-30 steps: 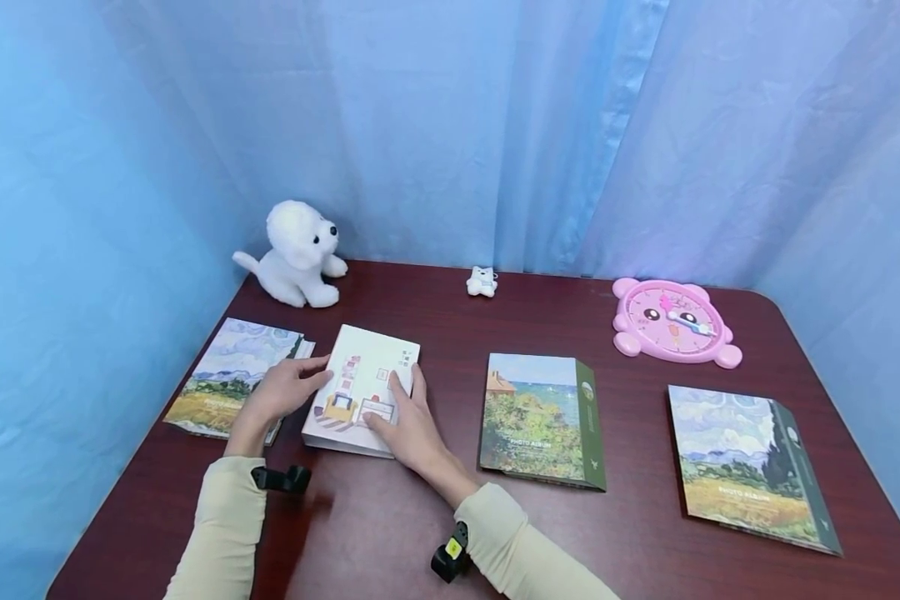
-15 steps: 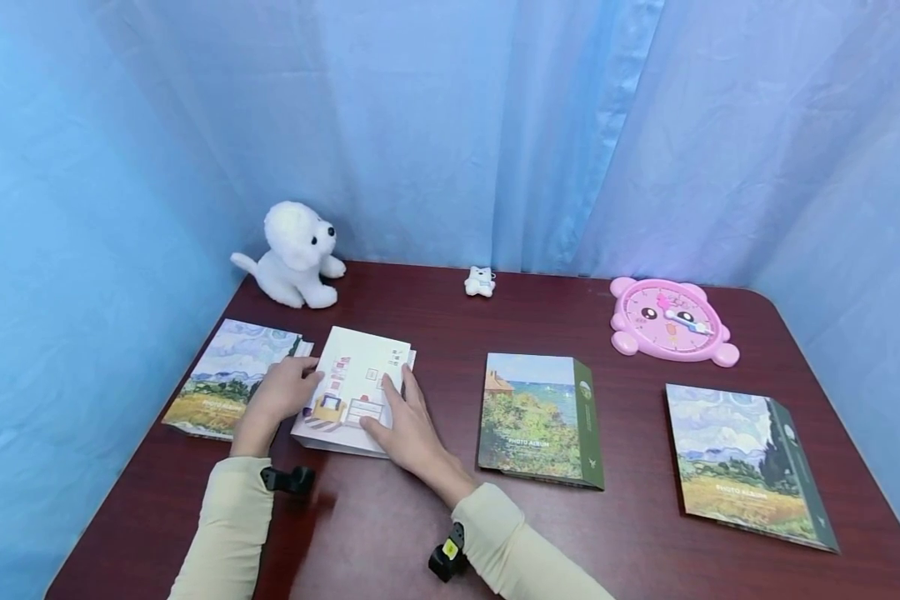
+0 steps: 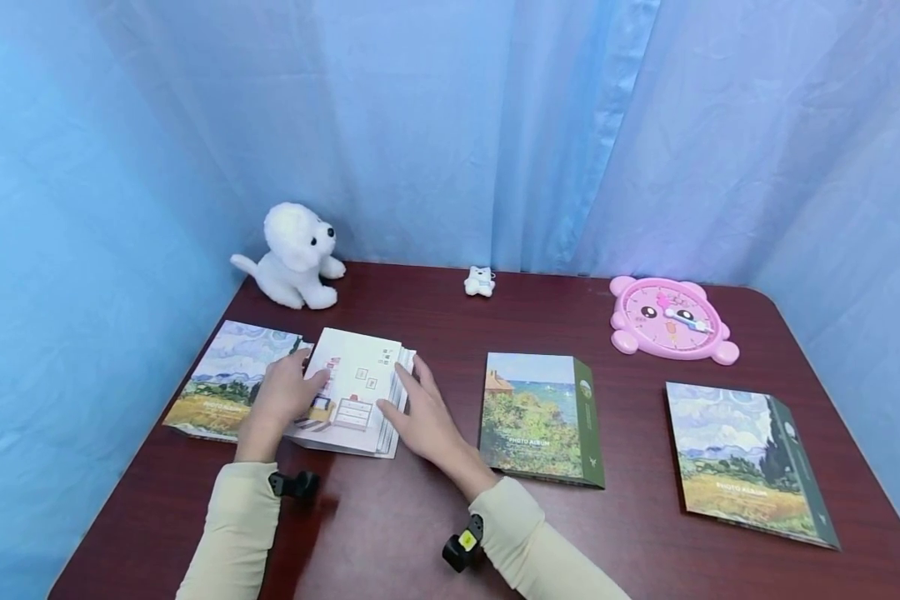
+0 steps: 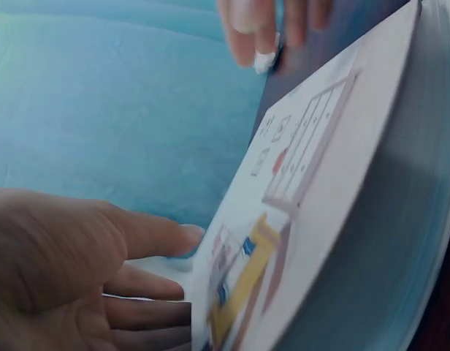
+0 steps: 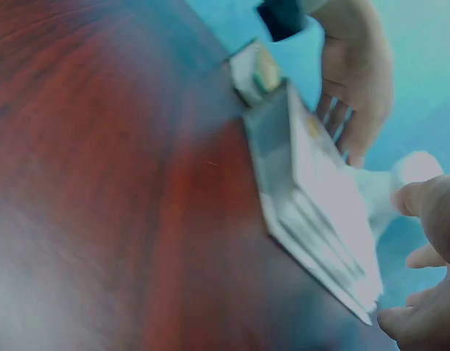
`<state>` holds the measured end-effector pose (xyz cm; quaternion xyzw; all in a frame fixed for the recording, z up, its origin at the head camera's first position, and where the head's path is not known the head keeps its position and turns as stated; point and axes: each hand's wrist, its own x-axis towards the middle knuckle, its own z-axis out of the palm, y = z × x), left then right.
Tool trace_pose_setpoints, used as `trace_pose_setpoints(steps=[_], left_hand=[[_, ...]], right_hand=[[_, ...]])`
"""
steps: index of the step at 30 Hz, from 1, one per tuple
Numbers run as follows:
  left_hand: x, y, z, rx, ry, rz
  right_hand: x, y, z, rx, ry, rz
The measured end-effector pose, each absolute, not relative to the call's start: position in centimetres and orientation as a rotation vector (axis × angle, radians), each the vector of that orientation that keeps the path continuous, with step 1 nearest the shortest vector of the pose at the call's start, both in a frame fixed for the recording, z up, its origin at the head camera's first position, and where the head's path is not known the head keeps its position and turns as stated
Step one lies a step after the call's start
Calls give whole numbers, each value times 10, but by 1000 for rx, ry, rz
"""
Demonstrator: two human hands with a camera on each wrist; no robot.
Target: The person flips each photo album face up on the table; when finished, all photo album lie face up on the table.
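A thick white book [image 3: 360, 379] with room furniture drawn on its cover lies at the left of the table, its layered page edges showing along the right side. My left hand [image 3: 279, 400] rests at the book's left edge, thumb by the cover and fingers fairly straight in the left wrist view. Spread fingers of my right hand [image 3: 429, 415] are at the book's right edge; contact with the pages is hard to tell. Partly behind my left hand lies a landscape photo album [image 3: 221, 400]. The right wrist view is blurred.
On the table [image 3: 390, 533] lie a garden-and-sea photo album [image 3: 532, 417] and another landscape album [image 3: 742, 458]. Along the back are a white plush dog [image 3: 296, 254], a small white figure [image 3: 480, 282] and a pink clock [image 3: 671, 319]. Blue curtains [image 3: 420, 125] stand behind.
The book's cover has shifted left, exposing more of its page edges on the right. My right hand has moved off the cover to the right edge; my left hand moved slightly right.
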<state>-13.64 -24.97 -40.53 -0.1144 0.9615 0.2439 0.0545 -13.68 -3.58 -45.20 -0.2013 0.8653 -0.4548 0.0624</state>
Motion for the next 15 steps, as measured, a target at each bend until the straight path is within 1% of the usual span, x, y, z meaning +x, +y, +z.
trace_pose_setpoints(steps=[3, 8, 15], left_hand=[[-137, -244, -404, -330, 3029, 782], [-141, -228, -407, -228, 3180, 960], [-147, -194, -414, -73, 3139, 1172]], right_hand=[[-143, -22, -444, -563, 2642, -1409], [-152, 6, -431, -437, 2682, -1451], [-162, 48, -418, -282, 2706, -1494]])
